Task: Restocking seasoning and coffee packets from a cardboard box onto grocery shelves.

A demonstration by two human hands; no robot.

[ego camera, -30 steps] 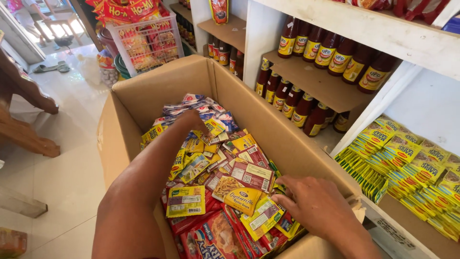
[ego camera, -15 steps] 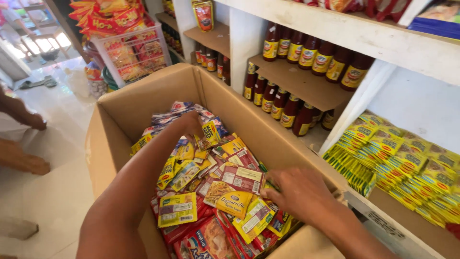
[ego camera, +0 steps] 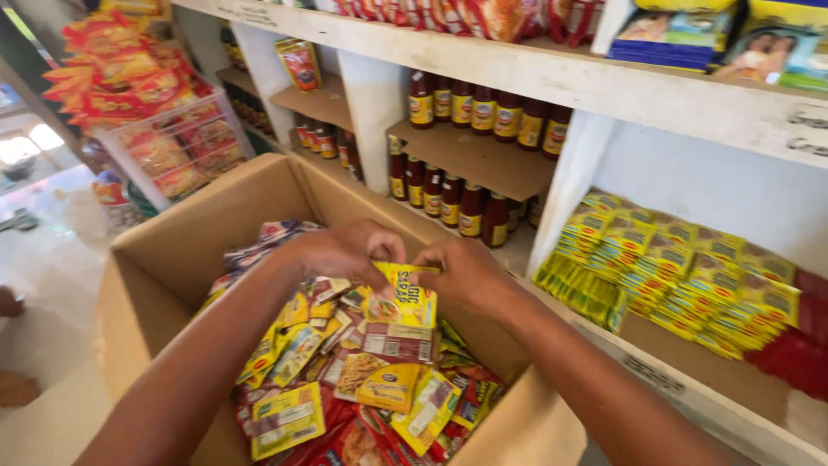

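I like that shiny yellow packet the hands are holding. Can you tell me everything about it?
The yellow packet is a small flat sachet of glossy film with red lettering and a food picture. It is held upright above the cardboard box, over the heap of sachets. The left hand pinches its top left edge, the right hand its top right edge. It looks sealed.

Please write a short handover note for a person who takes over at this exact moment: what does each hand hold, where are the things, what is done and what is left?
Left hand: pinches the left edge of a strip of yellow sachets.
Right hand: grips the strip's right edge.
The strip is lifted just above the cardboard box, which is full of mixed loose sachets.
Done: one strip picked out, both hands on it.
Left: the strip is not yet on any shelf; stacks of similar yellow packets lie on the white shelf to the right. Most sachets remain in the box.
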